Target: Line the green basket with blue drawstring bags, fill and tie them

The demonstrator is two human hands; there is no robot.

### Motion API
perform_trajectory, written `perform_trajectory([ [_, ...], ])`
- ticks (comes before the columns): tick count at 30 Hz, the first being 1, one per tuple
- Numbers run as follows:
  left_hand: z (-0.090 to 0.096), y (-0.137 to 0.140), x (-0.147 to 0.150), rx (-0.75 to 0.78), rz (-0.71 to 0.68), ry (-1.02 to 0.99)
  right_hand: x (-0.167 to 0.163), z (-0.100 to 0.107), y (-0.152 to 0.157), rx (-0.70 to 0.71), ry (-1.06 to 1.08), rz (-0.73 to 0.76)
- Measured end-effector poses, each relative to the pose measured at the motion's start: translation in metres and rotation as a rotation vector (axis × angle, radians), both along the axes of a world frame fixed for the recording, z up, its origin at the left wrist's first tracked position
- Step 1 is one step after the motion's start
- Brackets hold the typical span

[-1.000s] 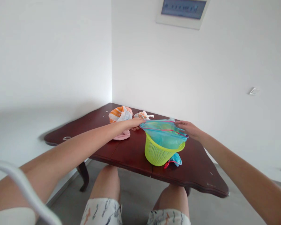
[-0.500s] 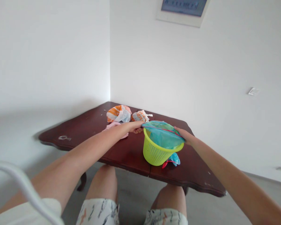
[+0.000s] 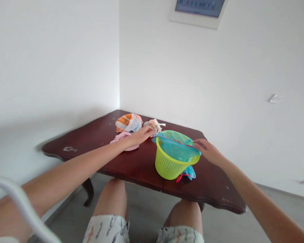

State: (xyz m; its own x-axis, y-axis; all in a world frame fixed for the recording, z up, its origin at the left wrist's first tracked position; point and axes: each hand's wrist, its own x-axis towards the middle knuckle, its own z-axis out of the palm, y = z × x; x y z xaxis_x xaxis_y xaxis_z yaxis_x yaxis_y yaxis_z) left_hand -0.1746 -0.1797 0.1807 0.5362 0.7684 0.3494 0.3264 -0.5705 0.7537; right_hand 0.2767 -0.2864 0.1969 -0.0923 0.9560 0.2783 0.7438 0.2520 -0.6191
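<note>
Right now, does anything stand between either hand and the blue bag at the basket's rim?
Nothing visible does: the left hand is close to the left end of the blue bag, the right hand close to its right end.

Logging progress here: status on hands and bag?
Left hand, right hand near opposite sides of blue bag; grip unclear. Bag partly inside green basket, partly outside. Crumpled blue bundle beside basket.

Arms (image 3: 88, 172) stretched forward, left hand (image 3: 143, 134) palm-down; right fingers (image 3: 199, 142) bent
</note>
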Motion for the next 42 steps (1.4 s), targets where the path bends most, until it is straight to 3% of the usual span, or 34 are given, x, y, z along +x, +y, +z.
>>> perform_trajectory([
  [3, 0.015, -0.014, 0.000, 0.280, -0.162, 0.135, -0.008, 0.001, -0.024, 0.080, -0.164, 0.155],
  [5, 0.021, -0.023, 0.008, 0.384, -0.232, 0.280, -0.014, 0.004, -0.033, 0.067, -0.199, 0.175],
  [8, 0.022, -0.033, 0.022, 0.425, -0.257, 0.397, -0.021, 0.008, -0.044, 0.054, -0.150, 0.161],
  [12, 0.018, -0.041, 0.034, 0.443, -0.286, 0.309, -0.026, 0.002, -0.067, 0.147, -0.082, 0.176],
  [18, 0.006, -0.059, 0.040, 0.577, -0.229, 0.214, -0.043, -0.037, -0.108, 0.286, -0.082, 0.041],
  [24, -0.022, -0.072, 0.031, 0.769, -0.213, 0.421, -0.062, -0.091, -0.113, 0.386, -0.156, 0.004],
  [27, -0.029, -0.077, 0.019, 0.732, -0.216, 0.487, -0.063, -0.102, -0.112, 0.391, -0.218, -0.008],
  [31, -0.007, -0.083, 0.012, 0.624, -0.159, 0.375, -0.060, -0.079, -0.115, 0.551, -0.157, -0.151],
  [34, 0.023, -0.077, 0.031, 0.646, -0.113, 0.230, -0.062, -0.049, -0.102, 0.607, -0.131, -0.127],
  [37, 0.040, -0.056, 0.072, 0.621, -0.204, 0.301, -0.065, -0.026, -0.067, 0.393, -0.240, 0.071],
  [40, 0.035, -0.028, 0.118, 0.524, -0.322, 0.589, -0.065, -0.021, -0.016, 0.127, -0.387, 0.214],
  [42, 0.026, -0.011, 0.142, 0.516, -0.295, 0.642, -0.066, -0.024, 0.019, 0.065, -0.451, 0.259],
])
